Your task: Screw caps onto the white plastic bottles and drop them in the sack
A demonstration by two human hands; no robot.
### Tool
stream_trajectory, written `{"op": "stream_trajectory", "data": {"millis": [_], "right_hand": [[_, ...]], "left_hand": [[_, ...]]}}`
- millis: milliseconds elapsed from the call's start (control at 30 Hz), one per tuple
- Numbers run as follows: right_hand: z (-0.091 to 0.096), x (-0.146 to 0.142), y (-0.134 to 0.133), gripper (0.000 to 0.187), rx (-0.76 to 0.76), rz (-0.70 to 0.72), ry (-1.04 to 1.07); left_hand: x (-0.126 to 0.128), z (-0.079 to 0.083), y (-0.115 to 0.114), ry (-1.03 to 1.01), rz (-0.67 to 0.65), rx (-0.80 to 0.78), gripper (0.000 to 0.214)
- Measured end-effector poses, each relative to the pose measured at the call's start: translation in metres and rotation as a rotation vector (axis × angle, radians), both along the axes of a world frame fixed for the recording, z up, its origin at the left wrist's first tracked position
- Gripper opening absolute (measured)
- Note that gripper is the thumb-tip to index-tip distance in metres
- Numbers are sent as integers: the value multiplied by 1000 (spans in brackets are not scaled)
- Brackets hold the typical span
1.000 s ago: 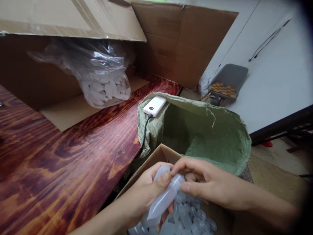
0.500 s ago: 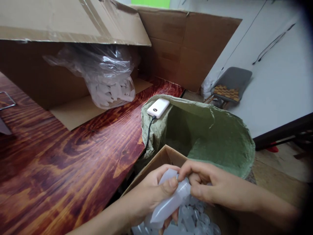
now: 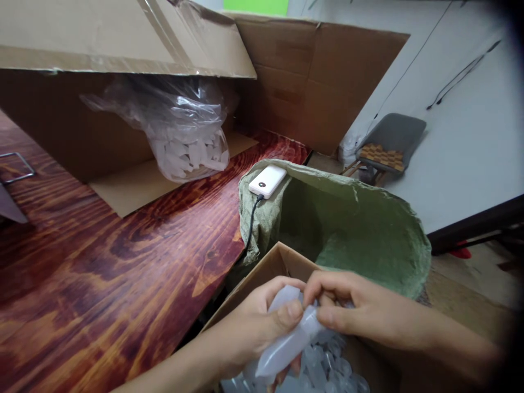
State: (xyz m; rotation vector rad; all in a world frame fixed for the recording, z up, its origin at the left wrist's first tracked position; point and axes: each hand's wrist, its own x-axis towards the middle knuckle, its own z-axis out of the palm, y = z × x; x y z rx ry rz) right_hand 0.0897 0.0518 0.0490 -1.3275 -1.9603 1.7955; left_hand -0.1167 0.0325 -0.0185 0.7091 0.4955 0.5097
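A translucent white plastic piece (image 3: 282,352), long with a slanted tip, lies across my left hand (image 3: 262,322). The fingers of that hand wrap round it, with the thumb pressed on top. My right hand (image 3: 347,308) pinches at the piece's upper end, thumb and forefinger together; what exactly sits between those fingertips is hidden. Both hands are above an open cardboard box (image 3: 256,278). Inside the box lies a heap of similar clear plastic pieces (image 3: 323,365), partly covered by my hands.
A green woven sack (image 3: 368,224) gapes open beyond the box, with a white power bank (image 3: 267,181) and black cable on its rim. On the red-brown wooden table (image 3: 135,278), a large carton (image 3: 295,71) holds a clear bag of white pieces (image 3: 192,150). A grey chair (image 3: 395,139) stands behind.
My right fingers have shifted slightly at the upper end of the plastic piece. The whole view has moved a little. My left hand keeps its hold.
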Motion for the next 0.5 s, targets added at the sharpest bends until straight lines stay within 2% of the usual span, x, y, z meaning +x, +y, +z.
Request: {"op": "stream_trajectory", "data": {"millis": [100,167,300,400,500], "right_hand": [[0,0,0,56,19,13,-34],[0,0,1,46,-2,8,-15],[-1,1,4,42,-22,17,14],[-1,-1,5,52,-6,24,5],[-2,-2,6,45,-12,9,22]], "left_hand": [[0,1,-1,9,-11,-5,71],[0,2,-1,14,-3,-11,71],[1,2,0,26,21,-1,68],[1,0,1,39,21,2,68],[1,0,1,34,62,2,65]]}}
